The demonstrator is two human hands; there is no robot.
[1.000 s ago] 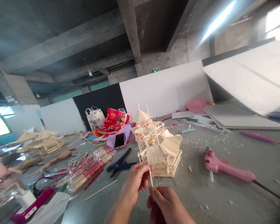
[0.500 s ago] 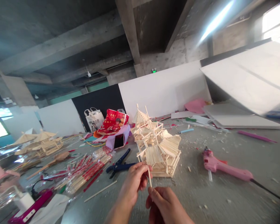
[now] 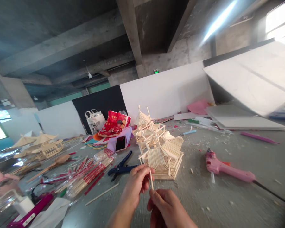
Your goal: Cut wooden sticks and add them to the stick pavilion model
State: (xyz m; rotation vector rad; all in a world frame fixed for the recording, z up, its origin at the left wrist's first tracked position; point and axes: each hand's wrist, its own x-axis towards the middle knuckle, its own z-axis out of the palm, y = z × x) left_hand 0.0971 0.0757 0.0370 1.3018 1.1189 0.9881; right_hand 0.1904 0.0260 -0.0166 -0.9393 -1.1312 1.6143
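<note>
Between my two hands is a short wooden stick [image 3: 151,181], tilted slightly from upright. My left hand [image 3: 139,181] pinches its upper end, and my right hand [image 3: 165,204] grips the lower end between thumb and fingers. Just beyond them stands a pagoda-like model [image 3: 159,152] built of thin sticks, with slatted roof panels and a pointed top. One long stick juts up from its upper level. To the left of the model, close to my left hand, lies a dark blue cutter [image 3: 123,167] with its handles spread.
At right lies a pink glue gun [image 3: 228,171] with its cord. Bundled sticks [image 3: 92,174] in plastic, a loose stick [image 3: 102,194] and a magenta power strip [image 3: 30,212] are at left. Behind are a phone [image 3: 120,143], a red bag [image 3: 115,123] and white boards [image 3: 247,117].
Almost nothing differs. The view has shifted very slightly, and both hands keep the same hold on the stick.
</note>
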